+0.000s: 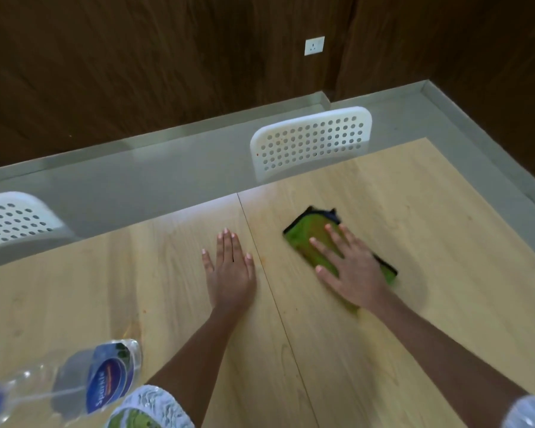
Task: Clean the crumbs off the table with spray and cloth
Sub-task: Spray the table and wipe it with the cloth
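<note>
Matt wood table (383, 350) (fuzzy green cloth (303, 242))

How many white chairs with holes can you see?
2. One chair stands at the table's far edge, beyond the right hand on the green cloth. The other chair is at the left edge, partly cut off. More may be outside the view.

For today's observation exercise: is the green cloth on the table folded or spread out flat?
Folded, it seems: the green cloth forms a compact pad with dark edging under the flat right hand. Blur hides its layers.
</note>
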